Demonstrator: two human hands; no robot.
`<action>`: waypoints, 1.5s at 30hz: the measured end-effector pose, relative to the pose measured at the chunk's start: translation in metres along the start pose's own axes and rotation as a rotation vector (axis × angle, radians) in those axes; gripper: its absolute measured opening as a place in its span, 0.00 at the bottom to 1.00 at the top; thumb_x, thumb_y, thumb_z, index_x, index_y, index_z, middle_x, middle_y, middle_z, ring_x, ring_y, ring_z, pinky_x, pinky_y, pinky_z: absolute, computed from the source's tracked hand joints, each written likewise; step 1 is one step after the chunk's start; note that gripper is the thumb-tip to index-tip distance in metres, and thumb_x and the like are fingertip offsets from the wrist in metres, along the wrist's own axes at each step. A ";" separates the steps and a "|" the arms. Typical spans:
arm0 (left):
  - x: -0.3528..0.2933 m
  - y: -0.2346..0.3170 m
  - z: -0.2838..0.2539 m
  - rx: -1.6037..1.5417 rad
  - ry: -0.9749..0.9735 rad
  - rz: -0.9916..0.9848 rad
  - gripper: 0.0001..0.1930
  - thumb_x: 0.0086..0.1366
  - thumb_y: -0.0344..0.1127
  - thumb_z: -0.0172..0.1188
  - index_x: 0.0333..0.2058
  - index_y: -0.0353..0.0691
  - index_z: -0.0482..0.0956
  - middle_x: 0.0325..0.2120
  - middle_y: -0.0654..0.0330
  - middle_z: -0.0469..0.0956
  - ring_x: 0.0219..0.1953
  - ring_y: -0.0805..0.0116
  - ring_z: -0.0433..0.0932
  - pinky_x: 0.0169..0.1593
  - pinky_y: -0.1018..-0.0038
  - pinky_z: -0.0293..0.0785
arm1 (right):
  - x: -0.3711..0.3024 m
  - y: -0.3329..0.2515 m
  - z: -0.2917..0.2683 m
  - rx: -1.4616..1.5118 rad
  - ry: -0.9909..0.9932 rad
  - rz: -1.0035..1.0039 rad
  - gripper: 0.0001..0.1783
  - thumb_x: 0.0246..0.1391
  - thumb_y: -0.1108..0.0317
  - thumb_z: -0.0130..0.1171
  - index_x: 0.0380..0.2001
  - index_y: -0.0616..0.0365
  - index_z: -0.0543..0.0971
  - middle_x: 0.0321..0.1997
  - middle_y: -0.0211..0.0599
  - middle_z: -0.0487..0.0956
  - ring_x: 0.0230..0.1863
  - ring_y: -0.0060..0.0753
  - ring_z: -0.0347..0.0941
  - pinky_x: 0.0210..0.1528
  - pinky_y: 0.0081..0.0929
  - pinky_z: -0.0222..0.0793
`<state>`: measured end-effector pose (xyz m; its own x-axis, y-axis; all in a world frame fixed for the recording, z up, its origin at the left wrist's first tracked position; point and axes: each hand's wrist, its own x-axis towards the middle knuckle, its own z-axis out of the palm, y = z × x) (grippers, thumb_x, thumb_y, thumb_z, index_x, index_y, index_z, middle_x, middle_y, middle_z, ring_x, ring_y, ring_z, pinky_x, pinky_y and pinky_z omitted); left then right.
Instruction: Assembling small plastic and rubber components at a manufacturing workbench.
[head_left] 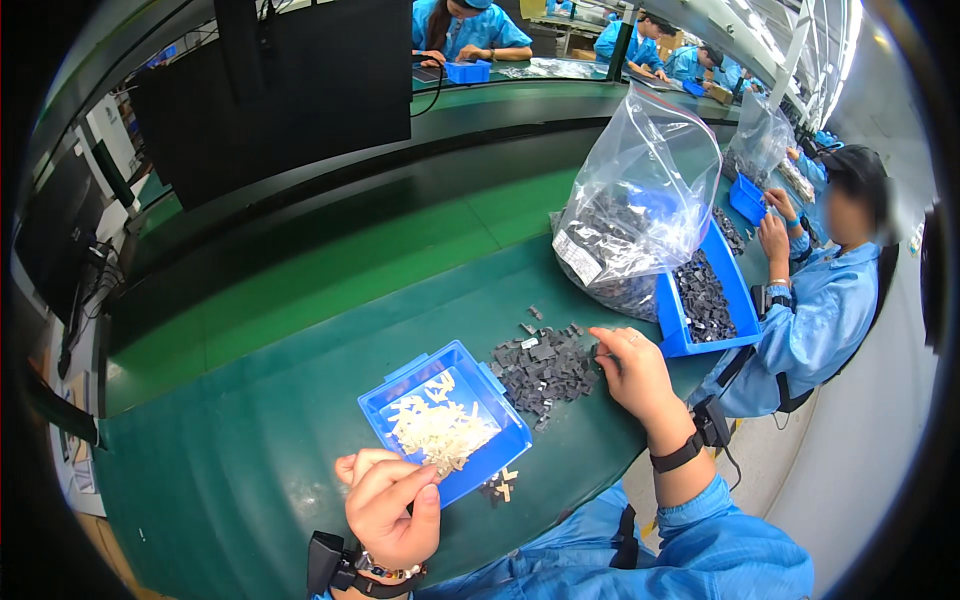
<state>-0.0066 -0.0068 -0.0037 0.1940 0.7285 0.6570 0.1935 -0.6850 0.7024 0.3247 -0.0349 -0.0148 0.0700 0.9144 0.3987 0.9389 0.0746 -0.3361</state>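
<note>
My left hand [395, 508] is closed in a pinch at the near left edge of a blue plastic tray [458, 358]. Whatever its fingertips hold is too small to name. Inside the tray lies a heap of small cream-coloured strips [440, 432]. My right hand [640, 378] is at the right edge of a loose pile of small black parts [548, 372], thumb and forefinger curled toward each other. Anything between them is too small to make out. The pile sits on the green table just right of the tray.
A large clear bag [640, 190] of dark parts leans by a blue bin [738, 325] of black pieces. Scattered strips [505, 487] lie below the tray. A co-worker [835, 290] in blue sits to the right. A black panel [275, 105] stands at the far left.
</note>
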 end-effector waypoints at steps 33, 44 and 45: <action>0.011 -0.004 0.000 0.211 -0.184 0.186 0.14 0.44 0.18 0.67 0.32 0.39 0.85 0.29 0.62 0.82 0.32 0.62 0.76 0.37 0.70 0.70 | -0.008 -0.145 0.004 1.105 -0.229 0.142 0.03 0.51 0.78 0.65 0.31 0.66 0.82 0.44 0.43 0.84 0.45 0.30 0.80 0.47 0.27 0.75; 0.011 -0.001 0.005 0.255 -0.209 0.193 0.13 0.43 0.18 0.66 0.30 0.38 0.83 0.28 0.62 0.81 0.31 0.61 0.77 0.37 0.68 0.68 | -0.013 -0.148 0.018 1.185 -0.275 0.361 0.05 0.51 0.76 0.64 0.30 0.67 0.83 0.37 0.42 0.85 0.33 0.22 0.80 0.38 0.21 0.77; 0.011 0.000 0.006 0.257 -0.209 0.189 0.13 0.43 0.18 0.65 0.30 0.38 0.83 0.28 0.62 0.81 0.31 0.61 0.77 0.37 0.68 0.68 | -0.013 -0.148 0.018 1.179 -0.282 0.361 0.05 0.51 0.76 0.65 0.30 0.67 0.83 0.37 0.42 0.85 0.33 0.22 0.80 0.38 0.21 0.77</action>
<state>0.0008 0.0014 0.0016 0.4360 0.5897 0.6798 0.3649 -0.8064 0.4654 0.1787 -0.0507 0.0148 0.0490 0.9986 -0.0206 0.0018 -0.0207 -0.9998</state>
